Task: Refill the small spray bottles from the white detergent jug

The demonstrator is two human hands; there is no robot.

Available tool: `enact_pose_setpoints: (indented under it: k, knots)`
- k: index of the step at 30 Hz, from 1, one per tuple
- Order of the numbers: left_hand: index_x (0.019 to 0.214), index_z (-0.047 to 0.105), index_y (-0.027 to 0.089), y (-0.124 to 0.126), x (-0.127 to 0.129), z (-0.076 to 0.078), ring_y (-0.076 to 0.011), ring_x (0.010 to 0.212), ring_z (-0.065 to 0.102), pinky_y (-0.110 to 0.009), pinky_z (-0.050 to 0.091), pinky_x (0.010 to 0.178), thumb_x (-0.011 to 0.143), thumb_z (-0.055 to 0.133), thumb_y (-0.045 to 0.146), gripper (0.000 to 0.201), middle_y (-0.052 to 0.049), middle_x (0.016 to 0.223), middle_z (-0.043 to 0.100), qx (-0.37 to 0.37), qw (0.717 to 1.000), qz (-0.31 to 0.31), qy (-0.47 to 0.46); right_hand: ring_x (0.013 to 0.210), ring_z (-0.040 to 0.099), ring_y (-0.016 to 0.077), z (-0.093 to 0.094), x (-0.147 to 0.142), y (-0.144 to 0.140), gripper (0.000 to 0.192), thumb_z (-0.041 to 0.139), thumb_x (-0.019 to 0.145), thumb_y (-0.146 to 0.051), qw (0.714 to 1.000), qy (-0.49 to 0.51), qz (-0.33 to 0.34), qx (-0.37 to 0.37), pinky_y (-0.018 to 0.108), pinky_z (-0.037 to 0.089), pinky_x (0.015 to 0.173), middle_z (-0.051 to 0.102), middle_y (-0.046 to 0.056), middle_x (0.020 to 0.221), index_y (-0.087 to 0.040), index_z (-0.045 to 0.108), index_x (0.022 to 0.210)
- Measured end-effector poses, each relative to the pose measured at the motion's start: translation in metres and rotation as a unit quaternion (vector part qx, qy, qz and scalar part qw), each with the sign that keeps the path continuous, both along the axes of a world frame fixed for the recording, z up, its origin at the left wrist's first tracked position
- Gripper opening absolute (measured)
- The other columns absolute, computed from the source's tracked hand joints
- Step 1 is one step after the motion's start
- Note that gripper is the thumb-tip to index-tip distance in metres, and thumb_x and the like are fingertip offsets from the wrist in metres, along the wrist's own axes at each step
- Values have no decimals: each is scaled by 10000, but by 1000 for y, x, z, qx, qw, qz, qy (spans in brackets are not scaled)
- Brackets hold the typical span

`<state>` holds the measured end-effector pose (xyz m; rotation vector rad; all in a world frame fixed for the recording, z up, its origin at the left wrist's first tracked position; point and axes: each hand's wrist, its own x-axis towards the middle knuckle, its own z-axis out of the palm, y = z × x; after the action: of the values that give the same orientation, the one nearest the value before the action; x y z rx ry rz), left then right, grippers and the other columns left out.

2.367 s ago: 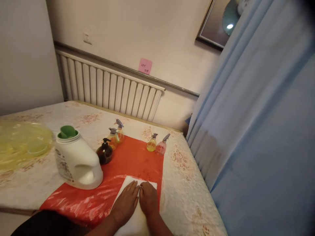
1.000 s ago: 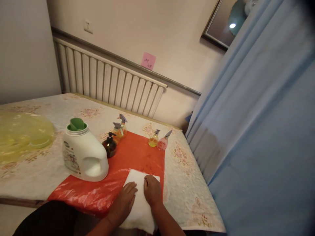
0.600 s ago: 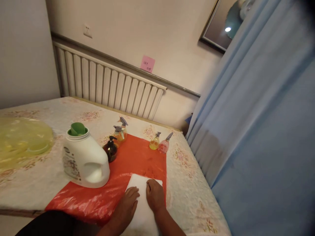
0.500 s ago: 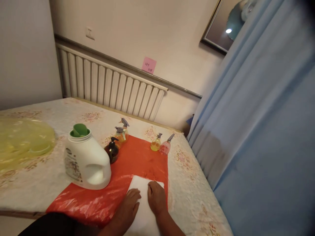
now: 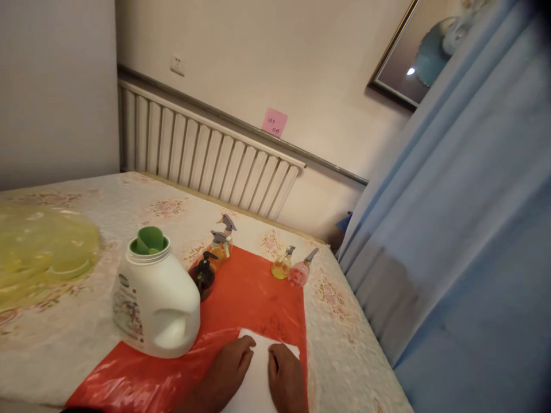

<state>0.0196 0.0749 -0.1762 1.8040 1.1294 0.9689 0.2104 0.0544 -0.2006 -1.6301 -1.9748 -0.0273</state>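
Both grips flat and open, holding nothing: left hand [image 5: 228, 373] and right hand [image 5: 286, 381] pressed side by side on white cloth [image 5: 260, 367]. Cloth lay on red sheet [image 5: 249, 292] at near edge of surface [image 5: 64, 321]. White jug [image 5: 152, 301] stood left; spray bottles [image 5: 219, 244] behind. Cloth looked flattened; smoothing seemingly near done.

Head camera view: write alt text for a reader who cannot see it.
Both hands, left hand and right hand, press flat on a white cloth over a red plastic sheet. A white jug and small bottles stand behind.
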Motion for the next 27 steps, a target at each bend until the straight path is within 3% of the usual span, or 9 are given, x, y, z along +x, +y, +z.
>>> enact_pose_setpoints:
  k: [4, 9, 16, 21, 27]
  knots:
    - [931, 618, 193, 17, 1, -11, -178, 706, 600, -282, 458, 660, 844, 470, 262, 184, -19, 749, 650, -67, 994, 5, -89, 690, 623, 200, -7, 2, 5, 186, 447, 890, -161, 1000, -6, 9, 25, 281, 466, 651, 648, 33, 754, -222, 620, 859]
    - [911, 576, 172, 36, -2, -26, -174, 666, 581, -257, 457, 555, 788, 502, 298, 191, -2, 687, 601, -188, 959, 16, -212, 660, 623, 194, -16, 5, 10, 178, 452, 894, -182, 999, -1, 17, 48, 274, 474, 629, 645, 35, 728, -228, 620, 857]
    - [883, 557, 179, 41, -12, -30, -182, 689, 605, -247, 445, 508, 752, 532, 320, 194, -7, 721, 590, -241, 932, 14, -271, 697, 627, 207, -19, 5, 12, 207, 416, 896, -211, 1000, 3, 10, -9, 294, 469, 662, 663, 58, 762, -214, 622, 879]
    - [861, 560, 182, 40, -13, -25, -167, 659, 606, -235, 441, 485, 714, 572, 322, 204, -9, 745, 587, -263, 927, 19, -267, 638, 602, 201, 25, -2, 21, 170, 487, 764, -133, 987, 14, -13, -162, 278, 423, 613, 668, 32, 697, -205, 630, 821]
    - [881, 569, 180, 38, -14, -22, -152, 641, 598, -229, 440, 494, 719, 581, 343, 230, -8, 764, 618, -264, 927, 14, -267, 590, 494, 136, 83, -54, 61, 108, 501, 742, -125, 987, 102, 17, -127, 229, 353, 562, 558, -20, 627, -186, 549, 667]
